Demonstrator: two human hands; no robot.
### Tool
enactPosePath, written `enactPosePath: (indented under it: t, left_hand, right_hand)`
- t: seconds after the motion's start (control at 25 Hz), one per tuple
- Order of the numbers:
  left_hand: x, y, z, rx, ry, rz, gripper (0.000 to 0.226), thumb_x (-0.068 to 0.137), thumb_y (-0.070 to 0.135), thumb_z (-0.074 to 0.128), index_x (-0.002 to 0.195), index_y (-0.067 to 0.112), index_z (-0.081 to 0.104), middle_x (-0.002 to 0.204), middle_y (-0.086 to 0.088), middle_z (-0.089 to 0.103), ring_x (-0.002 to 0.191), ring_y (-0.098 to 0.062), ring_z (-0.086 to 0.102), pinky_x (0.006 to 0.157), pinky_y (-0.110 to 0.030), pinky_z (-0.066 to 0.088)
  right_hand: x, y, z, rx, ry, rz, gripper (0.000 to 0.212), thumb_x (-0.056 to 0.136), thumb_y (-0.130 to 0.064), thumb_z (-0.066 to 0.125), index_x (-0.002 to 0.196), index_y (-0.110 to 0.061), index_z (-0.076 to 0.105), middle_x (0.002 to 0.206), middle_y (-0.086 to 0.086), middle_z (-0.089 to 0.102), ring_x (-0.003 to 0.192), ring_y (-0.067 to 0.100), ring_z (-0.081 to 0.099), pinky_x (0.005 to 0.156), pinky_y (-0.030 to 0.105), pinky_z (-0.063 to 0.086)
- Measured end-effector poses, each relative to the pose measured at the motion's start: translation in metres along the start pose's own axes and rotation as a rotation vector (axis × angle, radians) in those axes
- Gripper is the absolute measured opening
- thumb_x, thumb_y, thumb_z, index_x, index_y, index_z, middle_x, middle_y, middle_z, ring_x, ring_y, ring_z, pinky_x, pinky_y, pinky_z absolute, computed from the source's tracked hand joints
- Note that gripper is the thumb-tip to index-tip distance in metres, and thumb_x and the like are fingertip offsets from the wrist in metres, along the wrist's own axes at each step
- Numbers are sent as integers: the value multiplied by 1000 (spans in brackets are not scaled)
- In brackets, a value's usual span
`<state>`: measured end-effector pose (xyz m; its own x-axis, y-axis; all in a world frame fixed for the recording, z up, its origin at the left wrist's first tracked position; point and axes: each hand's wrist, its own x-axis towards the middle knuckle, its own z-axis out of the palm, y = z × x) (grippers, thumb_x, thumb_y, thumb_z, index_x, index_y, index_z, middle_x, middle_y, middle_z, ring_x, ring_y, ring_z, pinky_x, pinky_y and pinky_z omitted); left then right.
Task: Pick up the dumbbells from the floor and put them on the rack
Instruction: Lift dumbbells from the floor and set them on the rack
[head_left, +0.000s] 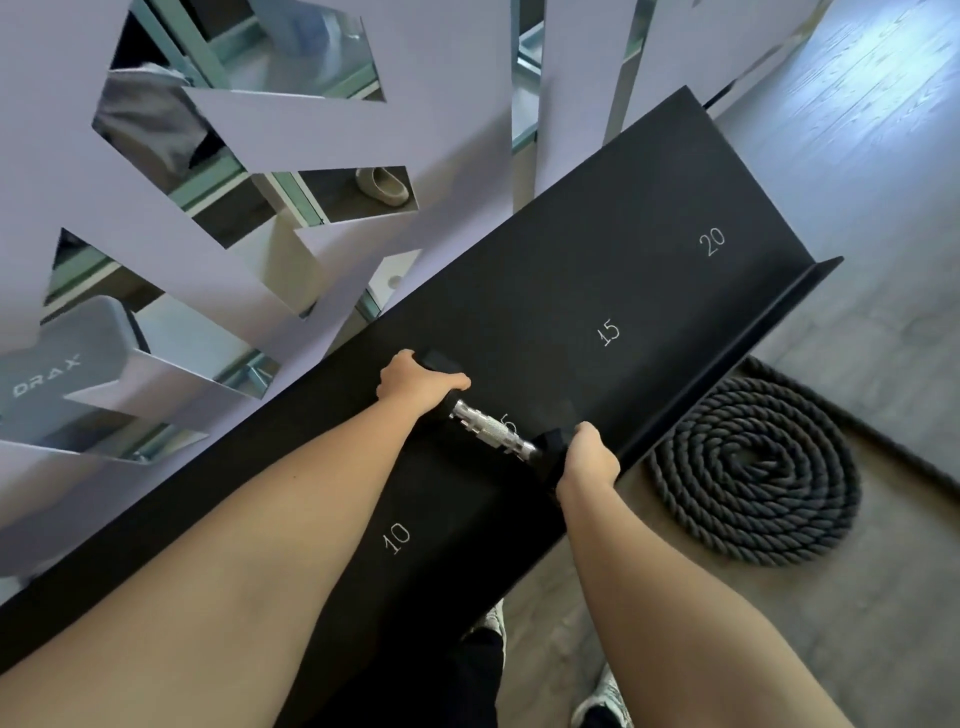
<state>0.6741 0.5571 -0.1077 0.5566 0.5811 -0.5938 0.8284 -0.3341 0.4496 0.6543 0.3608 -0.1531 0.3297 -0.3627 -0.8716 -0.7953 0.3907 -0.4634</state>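
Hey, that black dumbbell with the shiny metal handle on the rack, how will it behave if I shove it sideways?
The black dumbbell with the knurled chrome handle is probably rigid and heavy for its size, since both hands, left and right, grip its heads. It would likely slide rather than roll far; the black rack tray has a raised front lip.

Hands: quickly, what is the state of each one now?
Left hand: closed on the far head of the dumbbell.
Right hand: closed on its near head.
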Motion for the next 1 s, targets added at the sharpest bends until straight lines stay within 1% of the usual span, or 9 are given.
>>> enactPosePath:
  t: [0.08,0.16,0.28,0.36,0.44,0.52,0.64,0.8,1.0]
  left_hand:
    - [-8,4,5,-61,-13,-29,86,77,38,82,148,12,40,145,-11,48,125,-31,53,84,-35,47]
    - [-20,11,9,-114,-4,-50,76,83,33,77,147,11,43,145,-12,49,125,-31,53,78,-32,44]
    - [-46,24,14,-131,94,-18,59,88,33,71,138,9,53,138,-12,56,120,-30,57,86,-35,50]
    - [-76,37,20,-142,155,45,52,90,32,67,136,11,54,136,-11,57,114,-26,59,87,-36,51]
    - [-106,52,34,-188,149,178,48,90,34,66,133,15,55,134,-8,56,103,-19,56,81,-33,47]
    - [-150,73,57,-217,83,344,45,89,40,65,127,16,60,129,-4,59,102,-17,53,82,-30,41]
    - [-225,106,103,-202,-9,569,42,89,42,64,123,17,63,122,-3,62,103,-16,55,85,-27,40]
    - [-309,133,159,-87,-82,853,42,89,40,66,124,17,63,123,-4,62,107,-19,58,91,-31,45]
    - [-393,143,244,151,-165,1338,62,86,48,63,134,10,57,133,-13,58,122,-32,55,103,-45,45]
  right_hand:
    - [0,-13,-8,10,18,-22,31,77,-31,57,95,-6,63,91,5,64,88,31,61,87,41,54]
    - [-3,-29,-19,-2,0,-63,24,82,-28,58,90,-6,58,86,4,60,85,29,58,81,39,52]
    - [-11,-58,-43,-23,-74,-117,21,84,-25,62,73,-11,51,74,2,52,80,26,51,78,40,52]
    - [-16,-78,-70,-77,-112,-227,17,87,-25,62,77,-11,58,78,3,56,81,24,50,72,33,42]
    - [-21,-96,-104,-165,-135,-447,18,90,-24,61,97,-11,71,94,2,68,93,22,60,78,27,40]
    - [-27,-115,-156,-326,-112,-720,29,92,-25,60,116,-13,72,112,4,72,108,22,63,86,24,42]
    - [-27,-142,-243,-425,-57,-990,33,92,-24,59,122,-14,69,120,8,71,112,25,64,97,34,49]
    - [-30,-161,-352,-482,80,-1131,39,95,-22,58,132,-12,62,133,12,64,126,29,54,107,39,43]
    - [-34,-144,-500,-628,456,-1204,50,89,-24,66,137,-11,58,144,17,54,133,36,45,112,41,31]
